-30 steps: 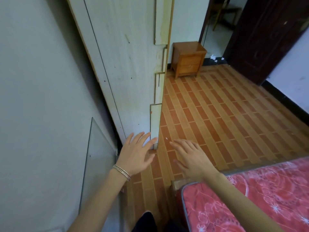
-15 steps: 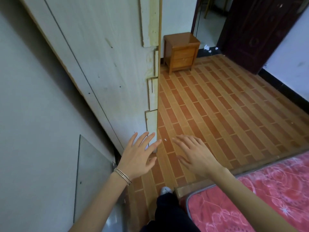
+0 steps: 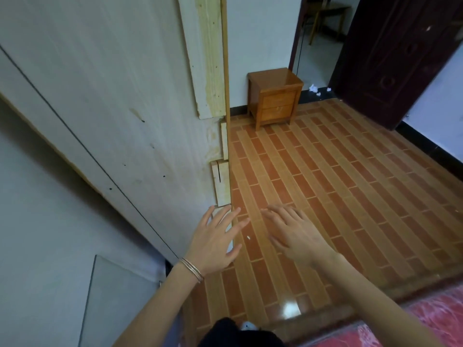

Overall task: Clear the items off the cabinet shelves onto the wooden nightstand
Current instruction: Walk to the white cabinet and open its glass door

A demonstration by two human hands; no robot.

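Cabinet (image 3: pixel 112 96) shelves hidden; hands (image 3: pixel 213 242) blurred, empty.

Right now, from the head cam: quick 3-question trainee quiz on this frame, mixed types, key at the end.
1. True or false: the left hand holds an item.
2. The wooden nightstand stands: A) beside the red bedding, B) against the far wall by the dark door, C) behind the glass pane.
3. Fill in: the bracelets sit on the ___ wrist.

Key: 1 false, both it and the right hand are open and empty; 2 B; 3 left.
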